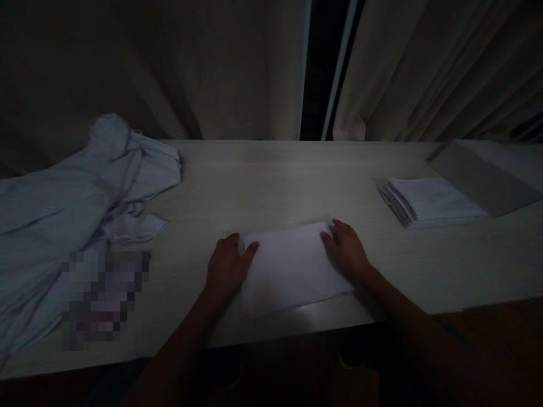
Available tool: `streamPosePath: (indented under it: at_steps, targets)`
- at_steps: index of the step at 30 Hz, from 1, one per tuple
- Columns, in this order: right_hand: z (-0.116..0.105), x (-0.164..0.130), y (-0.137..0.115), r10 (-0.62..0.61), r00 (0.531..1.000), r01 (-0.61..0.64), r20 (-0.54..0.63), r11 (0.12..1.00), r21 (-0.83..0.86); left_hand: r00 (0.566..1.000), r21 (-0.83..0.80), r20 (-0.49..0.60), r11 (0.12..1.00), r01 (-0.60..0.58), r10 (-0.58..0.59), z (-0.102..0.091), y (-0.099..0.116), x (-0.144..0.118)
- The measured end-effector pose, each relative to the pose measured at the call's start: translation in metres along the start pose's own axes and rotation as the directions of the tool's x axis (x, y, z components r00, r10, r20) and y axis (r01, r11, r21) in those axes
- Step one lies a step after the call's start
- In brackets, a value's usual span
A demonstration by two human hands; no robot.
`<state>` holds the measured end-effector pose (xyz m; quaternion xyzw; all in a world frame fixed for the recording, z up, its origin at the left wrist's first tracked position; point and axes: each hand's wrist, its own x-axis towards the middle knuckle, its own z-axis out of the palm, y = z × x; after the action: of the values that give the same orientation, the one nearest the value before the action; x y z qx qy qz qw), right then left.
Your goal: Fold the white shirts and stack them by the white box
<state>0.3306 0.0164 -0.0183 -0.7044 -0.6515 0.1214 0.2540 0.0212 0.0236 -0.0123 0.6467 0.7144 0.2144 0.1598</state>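
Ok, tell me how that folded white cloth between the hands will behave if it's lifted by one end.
The folded white cloth lies flat and thin on the table, so it probably droops and unfolds. It looks light, like the loose fabric pile. With left hand and right hand at its ends, it likely slides easily.

Both bare forearms are stretched forward from below. The left hand [227, 265] is laid palm down with its fingers spread flat, and the right hand [348, 251] is likewise flattened, fingers extended.
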Motion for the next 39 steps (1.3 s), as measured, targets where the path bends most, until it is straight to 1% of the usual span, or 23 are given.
streamPosePath:
  at_steps: [2,4,7,9,11,13,16,18,19,20,22,25,27,28,30,32,33,34,35,36,37,38,39]
  targets:
    - [-0.011,0.009,0.006,0.127,0.985,-0.133,0.121,0.990,0.040,0.980,-0.122,0.156,0.982,0.144,-0.124,-0.007,-0.005,0.005]
    - [-0.020,0.017,0.010,0.207,0.946,-0.230,0.248,0.971,0.068,0.941,-0.247,0.285,0.935,0.254,-0.181,-0.011,-0.007,0.007]
    - [-0.027,0.024,0.013,0.208,0.899,-0.277,0.385,0.952,0.133,0.894,-0.386,0.405,0.850,0.359,-0.193,-0.015,-0.004,0.005]
    - [-0.028,0.026,0.014,0.158,0.855,-0.282,0.495,0.941,0.186,0.864,-0.418,0.471,0.818,0.395,-0.176,-0.017,-0.003,0.004]
    - [-0.029,0.027,0.015,0.114,0.812,-0.280,0.573,0.936,0.211,0.846,-0.384,0.508,0.838,0.389,-0.160,-0.018,-0.003,0.004]
    - [-0.030,0.025,0.017,0.098,0.804,-0.284,0.587,0.930,0.234,0.865,-0.286,0.477,0.903,0.322,-0.157,-0.017,-0.004,0.005]
    - [-0.031,0.020,0.016,0.094,0.831,-0.320,0.549,0.887,0.333,0.939,-0.145,0.331,0.978,0.149,-0.094,-0.012,-0.005,0.004]
    - [-0.029,0.015,0.012,0.053,0.846,-0.345,0.531,0.813,0.469,0.962,-0.139,0.271,0.989,0.057,-0.018,-0.009,-0.004,0.003]
    - [-0.027,0.012,0.010,0.020,0.844,-0.354,0.536,0.772,0.529,0.967,-0.156,0.253,0.987,0.026,0.014,-0.009,-0.002,0.001]
    - [-0.025,0.010,0.007,-0.016,0.836,-0.360,0.549,0.739,0.570,0.970,-0.176,0.241,0.984,0.002,0.041,-0.008,-0.001,0.000]
    - [-0.021,0.007,0.003,-0.067,0.820,-0.355,0.568,0.719,0.597,0.975,-0.206,0.211,0.978,-0.020,0.064,-0.009,0.000,-0.001]
    - [-0.019,0.006,0.000,-0.094,0.844,-0.308,0.528,0.721,0.621,0.974,-0.285,0.226,0.958,0.030,0.036,-0.012,0.000,-0.002]
    - [-0.020,0.006,0.001,-0.113,0.868,-0.281,0.485,0.693,0.664,0.958,-0.424,0.287,0.897,0.123,0.005,-0.014,-0.002,-0.002]
    - [-0.022,0.006,0.002,-0.124,0.874,-0.276,0.470,0.671,0.689,0.948,-0.513,0.320,0.840,0.178,-0.006,-0.014,-0.003,-0.001]
    - [-0.025,0.006,0.003,-0.143,0.881,-0.277,0.451,0.616,0.737,0.931,-0.668,0.364,0.690,0.278,-0.024,-0.013,-0.003,-0.001]
    - [-0.028,0.007,0.002,-0.154,0.889,-0.277,0.432,0.570,0.773,0.925,-0.749,0.380,0.580,0.320,-0.019,-0.014,0.001,-0.001]
    - [-0.031,0.008,0.000,-0.154,0.899,-0.262,0.411,0.563,0.784,0.927,-0.762,0.374,0.567,0.312,-0.008,-0.016,0.005,-0.001]
    - [-0.034,0.008,-0.003,-0.150,0.915,-0.229,0.374,0.570,0.789,0.934,-0.757,0.357,0.588,0.286,0.005,-0.020,0.009,-0.003]
    - [-0.038,0.009,-0.007,-0.144,0.937,-0.177,0.320,0.593,0.785,0.947,-0.730,0.320,0.640,0.240,0.010,-0.025,0.015,-0.005]
    - [-0.043,0.009,-0.012,-0.135,0.960,-0.107,0.245,0.630,0.769,0.968,-0.681,0.250,0.712,0.172,0.005,-0.032,0.022,-0.009]
    - [-0.049,0.009,-0.017,-0.126,0.980,-0.027,0.152,0.677,0.736,0.991,-0.607,0.135,0.791,0.080,0.003,-0.040,0.028,-0.013]
    - [-0.055,0.008,-0.023,-0.120,0.992,0.057,0.046,0.731,0.680,1.000,-0.512,-0.016,0.859,-0.029,0.024,-0.047,0.033,-0.018]
    - [-0.060,0.006,-0.027,-0.124,0.990,0.136,-0.061,0.788,0.601,0.980,-0.400,-0.183,0.905,-0.144,0.075,-0.053,0.037,-0.024]
